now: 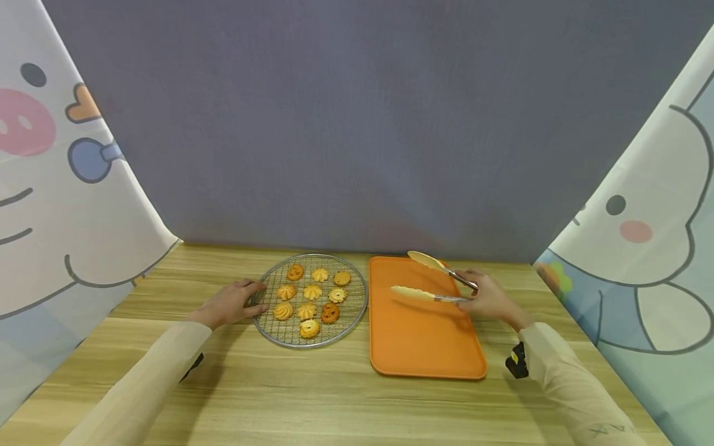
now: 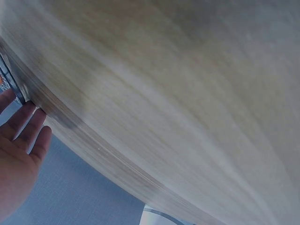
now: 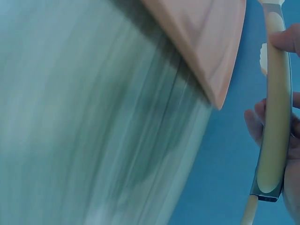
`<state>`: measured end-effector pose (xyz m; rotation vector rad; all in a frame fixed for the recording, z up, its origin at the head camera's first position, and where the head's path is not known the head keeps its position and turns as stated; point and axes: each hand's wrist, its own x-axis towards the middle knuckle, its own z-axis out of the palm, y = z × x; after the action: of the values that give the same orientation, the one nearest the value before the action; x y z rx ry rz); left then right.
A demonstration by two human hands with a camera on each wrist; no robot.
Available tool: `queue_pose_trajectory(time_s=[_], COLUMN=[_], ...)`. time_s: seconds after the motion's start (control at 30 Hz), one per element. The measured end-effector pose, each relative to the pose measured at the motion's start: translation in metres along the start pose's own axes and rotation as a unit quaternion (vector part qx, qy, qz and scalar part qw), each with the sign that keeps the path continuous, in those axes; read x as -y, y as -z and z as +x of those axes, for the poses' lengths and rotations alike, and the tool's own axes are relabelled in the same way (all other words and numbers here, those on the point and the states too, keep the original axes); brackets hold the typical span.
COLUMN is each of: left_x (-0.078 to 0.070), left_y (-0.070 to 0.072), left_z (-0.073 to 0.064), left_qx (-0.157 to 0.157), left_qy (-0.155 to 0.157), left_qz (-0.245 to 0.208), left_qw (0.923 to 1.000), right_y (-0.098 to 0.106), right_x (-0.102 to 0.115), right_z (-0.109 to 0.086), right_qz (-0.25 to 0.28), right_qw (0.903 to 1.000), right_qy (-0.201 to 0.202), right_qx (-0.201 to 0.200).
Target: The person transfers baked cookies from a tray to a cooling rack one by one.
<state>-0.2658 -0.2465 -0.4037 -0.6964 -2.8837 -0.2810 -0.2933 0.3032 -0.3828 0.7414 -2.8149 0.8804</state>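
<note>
My left hand (image 1: 231, 305) rests its fingertips on the left rim of a round wire cooling rack (image 1: 312, 344), its fingers fairly straight. In the left wrist view the fingers (image 2: 29, 123) reach that metal rim. Several golden butter cookies (image 1: 312, 292) of different shapes lie spread over the mesh. With my right hand (image 1: 486, 297) I grip a pair of kitchen tongs (image 1: 450, 299), metal with cream tips, whose two arms are spread wide and hold nothing. The tongs are above the orange tray (image 1: 424, 353), pointing left. A long cream-coloured grip (image 3: 276, 117) on them shows in the right wrist view.
Rack and tray lie side by side on a wood-grain table (image 1: 290, 402). A grey fabric panel (image 1: 346, 124) stands behind the table's back edge. Cartoon-printed curtains (image 1: 641, 272) flank both sides. Dark wrist devices (image 1: 517, 360) sit under the sleeves.
</note>
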Motion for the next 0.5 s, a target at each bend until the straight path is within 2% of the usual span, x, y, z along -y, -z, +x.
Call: queue_pose_trajectory(time_s=[0.2, 0.5], left_x=[0.001, 0.003], left_y=[-0.001, -0.002], left_z=[0.000, 0.000], left_qx=[-0.001, -0.005], left_qy=[-0.001, -0.005], left_qz=[-0.002, -0.004], left_qw=[1.0000, 1.0000], right_y=[0.007, 0.016], right_x=[-0.011, -0.023], right_z=[-0.010, -0.026], right_qz=[-0.014, -0.025], right_qw=[0.9994, 0.9982], right_qy=[-0.020, -0.025], right_qx=[-0.025, -0.048])
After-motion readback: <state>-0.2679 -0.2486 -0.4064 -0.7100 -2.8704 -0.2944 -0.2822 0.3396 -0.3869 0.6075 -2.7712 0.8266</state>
